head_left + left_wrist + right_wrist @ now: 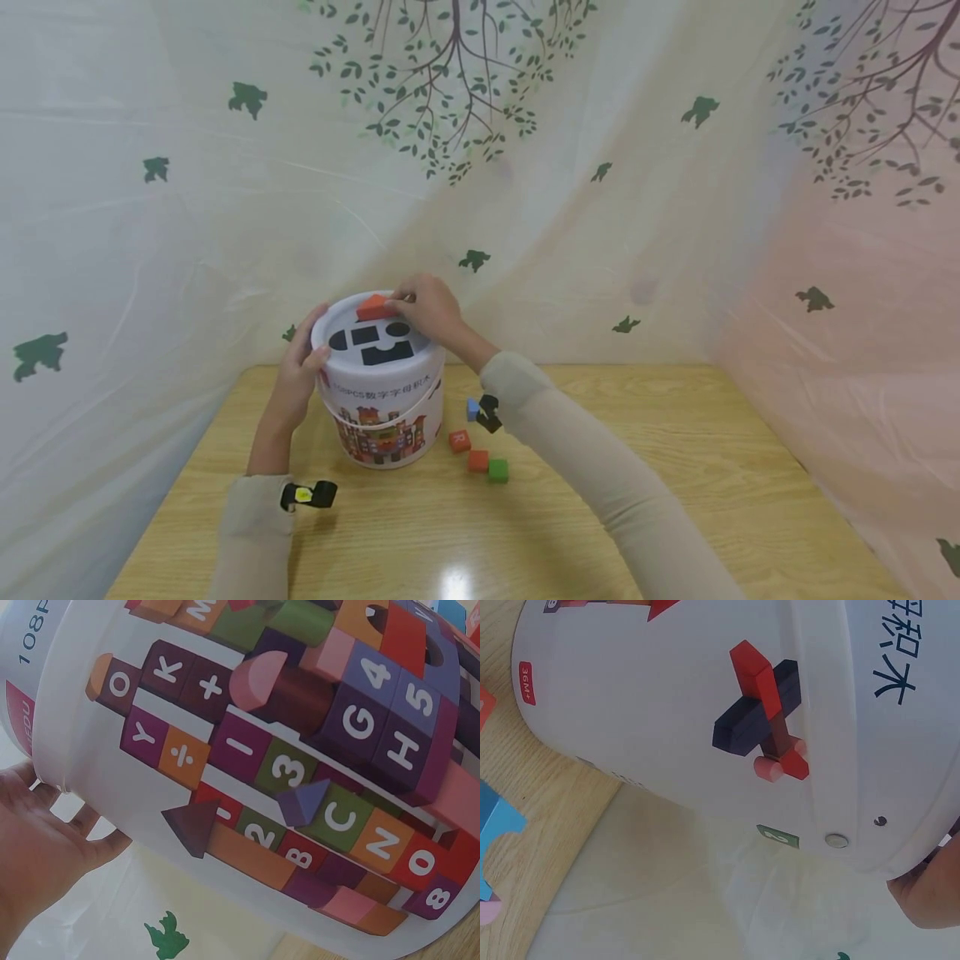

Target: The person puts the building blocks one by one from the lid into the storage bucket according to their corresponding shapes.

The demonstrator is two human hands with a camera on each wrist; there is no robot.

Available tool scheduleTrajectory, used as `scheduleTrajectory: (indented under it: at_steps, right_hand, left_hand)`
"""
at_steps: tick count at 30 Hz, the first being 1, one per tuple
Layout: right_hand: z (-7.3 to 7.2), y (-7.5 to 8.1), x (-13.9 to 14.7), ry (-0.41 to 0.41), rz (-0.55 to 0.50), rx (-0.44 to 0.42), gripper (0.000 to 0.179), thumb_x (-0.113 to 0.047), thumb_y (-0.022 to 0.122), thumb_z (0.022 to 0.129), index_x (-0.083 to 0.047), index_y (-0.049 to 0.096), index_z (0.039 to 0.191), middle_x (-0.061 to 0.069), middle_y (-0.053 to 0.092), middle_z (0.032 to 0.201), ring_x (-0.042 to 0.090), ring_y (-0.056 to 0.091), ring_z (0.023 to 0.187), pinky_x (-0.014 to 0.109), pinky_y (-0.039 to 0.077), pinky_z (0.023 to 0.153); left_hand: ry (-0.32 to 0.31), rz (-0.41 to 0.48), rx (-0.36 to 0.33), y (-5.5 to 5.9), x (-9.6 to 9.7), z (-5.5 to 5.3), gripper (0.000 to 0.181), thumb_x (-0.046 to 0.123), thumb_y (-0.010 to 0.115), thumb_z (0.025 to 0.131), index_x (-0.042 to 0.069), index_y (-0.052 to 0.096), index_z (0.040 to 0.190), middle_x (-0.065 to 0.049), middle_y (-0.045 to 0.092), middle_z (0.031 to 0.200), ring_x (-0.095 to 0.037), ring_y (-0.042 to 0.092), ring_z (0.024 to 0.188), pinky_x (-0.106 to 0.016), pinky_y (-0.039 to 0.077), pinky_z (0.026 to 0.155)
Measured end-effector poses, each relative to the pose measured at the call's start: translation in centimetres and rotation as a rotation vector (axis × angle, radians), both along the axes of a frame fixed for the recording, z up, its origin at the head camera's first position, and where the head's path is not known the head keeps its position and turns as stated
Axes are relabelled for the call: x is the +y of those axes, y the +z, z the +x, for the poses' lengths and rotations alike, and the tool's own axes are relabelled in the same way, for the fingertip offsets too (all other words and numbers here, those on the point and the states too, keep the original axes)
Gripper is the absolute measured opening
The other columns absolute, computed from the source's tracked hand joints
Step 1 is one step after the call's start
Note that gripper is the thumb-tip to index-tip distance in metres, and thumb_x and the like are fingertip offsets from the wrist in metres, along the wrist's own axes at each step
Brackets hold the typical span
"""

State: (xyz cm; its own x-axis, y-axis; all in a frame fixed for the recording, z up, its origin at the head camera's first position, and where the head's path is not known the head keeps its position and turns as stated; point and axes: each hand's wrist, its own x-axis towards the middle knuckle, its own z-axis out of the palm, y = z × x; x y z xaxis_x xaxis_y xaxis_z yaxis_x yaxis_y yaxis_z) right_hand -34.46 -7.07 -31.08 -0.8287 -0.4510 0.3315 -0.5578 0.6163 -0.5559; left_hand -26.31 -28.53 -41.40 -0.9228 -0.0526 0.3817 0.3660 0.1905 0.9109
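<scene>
Yellow wood-grain table point(712, 433); white cylindrical printed bucket point(384, 385). Left hand point(295, 375): fingers spread against bucket's side. Right hand point(431, 307): fingers pinch orange-red triangular block point(373, 307) atop bucket; shape-fitting apparently in hand; next move likely calls for alignment.

Multicolour-printed white bucket point(384, 392), orange-red block point(374, 307), yellowish wood-grain table point(712, 450)
</scene>
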Motion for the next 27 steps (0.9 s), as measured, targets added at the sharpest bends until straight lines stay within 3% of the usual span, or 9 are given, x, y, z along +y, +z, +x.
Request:
scheduleTrajectory:
  at_steps: [4,11,27]
  right_hand:
    - [0.1,-0.1,0.1,0.025,-0.004,-0.022,0.02,-0.024,0.071,0.096,-0.007,0.08,0.102,0.005,0.074,0.093,0.014,0.062,0.083,0.02,0.049,0.071]
    - [0.1,-0.2,0.4,0.051,-0.042,-0.066,0.022,-0.019,0.071,0.096,-0.003,0.077,0.108,0.011,0.074,0.108,0.02,0.068,0.097,0.025,0.055,0.082]
    - [-0.2,-0.2,1.2,0.123,-0.061,-0.095,0.022,-0.018,0.07,0.097,-0.004,0.074,0.113,0.011,0.072,0.112,0.02,0.067,0.098,0.02,0.056,0.075]
  left_hand:
    - [0.003,0.002,0.002,0.0,0.1,0.0,0.065,0.027,0.046,0.103,0.024,0.021,0.164,-0.01,0.029,0.166,-0.027,0.031,0.147,-0.065,0.022,0.12]
    - [0.005,0.0,0.011,-0.1,0.0,0.0,0.064,0.027,0.044,0.104,0.023,0.023,0.163,-0.011,0.029,0.166,-0.027,0.031,0.146,-0.066,0.021,0.12]
    - [0.009,-0.004,0.013,-0.1,0.0,0.1,0.064,0.026,0.044,0.103,0.025,0.022,0.163,-0.01,0.029,0.166,-0.031,0.03,0.148,-0.067,0.021,0.12]
